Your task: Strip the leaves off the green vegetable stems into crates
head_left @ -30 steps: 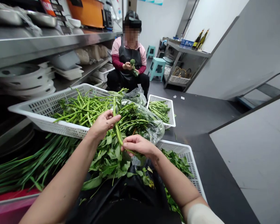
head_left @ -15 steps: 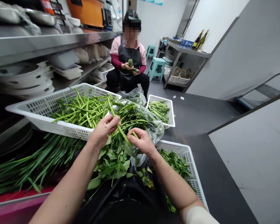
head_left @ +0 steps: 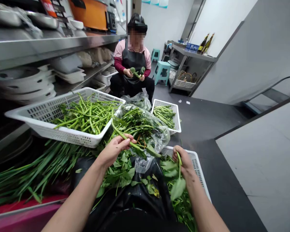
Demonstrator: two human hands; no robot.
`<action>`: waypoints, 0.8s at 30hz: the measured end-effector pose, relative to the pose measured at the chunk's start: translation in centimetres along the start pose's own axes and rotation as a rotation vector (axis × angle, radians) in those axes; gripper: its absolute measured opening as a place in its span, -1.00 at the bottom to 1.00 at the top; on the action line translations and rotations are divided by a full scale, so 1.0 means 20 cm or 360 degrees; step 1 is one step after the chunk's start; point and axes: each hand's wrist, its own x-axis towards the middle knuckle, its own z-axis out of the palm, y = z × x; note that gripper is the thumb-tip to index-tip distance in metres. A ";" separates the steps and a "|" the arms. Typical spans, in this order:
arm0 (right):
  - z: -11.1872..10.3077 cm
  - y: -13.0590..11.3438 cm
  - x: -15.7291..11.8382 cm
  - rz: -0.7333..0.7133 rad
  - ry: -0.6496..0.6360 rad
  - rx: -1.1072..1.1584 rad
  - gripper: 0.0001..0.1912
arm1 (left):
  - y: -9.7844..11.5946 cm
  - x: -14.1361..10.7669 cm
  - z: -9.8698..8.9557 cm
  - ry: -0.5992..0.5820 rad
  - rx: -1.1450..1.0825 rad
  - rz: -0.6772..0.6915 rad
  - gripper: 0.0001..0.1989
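Note:
My left hand (head_left: 119, 146) pinches a long green stem (head_left: 131, 144) with leaves at its near end, in front of an open plastic bag of leafy greens (head_left: 141, 120). To the right, my right hand (head_left: 183, 161) is closed on a leafy sprig (head_left: 178, 185), which hangs over a white basket of leaves (head_left: 198, 164). A larger white basket (head_left: 87, 140) at the left holds many trimmed green stems (head_left: 87, 112). Loose leaves lie on the black apron (head_left: 157, 180) in my lap.
Long green stalks (head_left: 50, 167) lie at the left beneath steel shelving (head_left: 62, 45). Across from me sits a person (head_left: 135, 54) holding broccoli-like pieces. A small white basket of stems (head_left: 177, 120), teal stools (head_left: 162, 69) and a steel table (head_left: 195, 53) stand farther back.
My right hand has moved right, away from my left, carrying a leafy sprig over the right basket. My left hand has come slightly down and right with the stem. The other person's hands have shifted.

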 end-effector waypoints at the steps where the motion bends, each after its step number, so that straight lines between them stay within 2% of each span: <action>1: -0.11 0.02 -0.04 -0.0043 0.0011 -0.0342 -0.67 | -0.01 0.00 -0.01 -0.0017 -0.0031 -0.0059 -0.61; 3: -0.24 0.04 -0.12 -0.0129 -0.0003 -0.0947 -0.71 | -0.03 0.01 -0.02 -0.0024 -0.0061 -0.0131 -0.59; 4: -0.25 0.03 -0.16 -0.0213 0.0024 -0.1116 -0.75 | -0.04 0.01 -0.02 -0.0049 -0.0048 -0.0158 -0.58; 5: -0.23 0.01 -0.20 -0.0312 0.0059 -0.1165 -0.74 | -0.05 0.01 -0.01 -0.0097 -0.0018 -0.0184 -0.57; 7: -0.09 -0.06 -0.24 -0.0475 0.0061 -0.0972 -0.60 | -0.06 0.01 0.02 -0.0223 0.0072 -0.0222 -0.52; 8: 0.01 -0.10 -0.25 -0.0480 -0.0046 -0.0810 -0.55 | -0.06 0.00 0.03 -0.0275 0.0121 -0.0229 -0.48; 11: 0.31 -0.18 -0.23 -0.0282 -0.0738 -0.0577 -0.45 | -0.05 -0.03 0.05 -0.0384 0.0219 -0.0208 -0.41; 13: 0.45 -0.20 -0.21 -0.0149 -0.1136 -0.0614 -0.64 | -0.04 -0.06 0.04 -0.0405 0.0273 -0.0173 -0.43; 15: 0.53 -0.20 -0.20 -0.0147 -0.1340 -0.0752 -0.90 | -0.04 -0.08 0.02 -0.0384 0.0359 -0.0152 -0.47; 17: 0.55 -0.20 -0.20 -0.0333 -0.1364 -0.0977 -0.78 | -0.07 -0.11 0.00 -0.0346 0.0469 -0.0153 -0.53; 21: 0.56 -0.19 -0.20 -0.0815 -0.1088 -0.1616 -0.76 | -0.14 -0.12 -0.01 -0.0281 0.0675 -0.0081 -0.58; 24: 0.59 -0.15 -0.19 -0.0892 -0.0912 -0.1799 -0.75 | -0.17 -0.11 0.00 -0.0256 0.0659 -0.0014 -0.56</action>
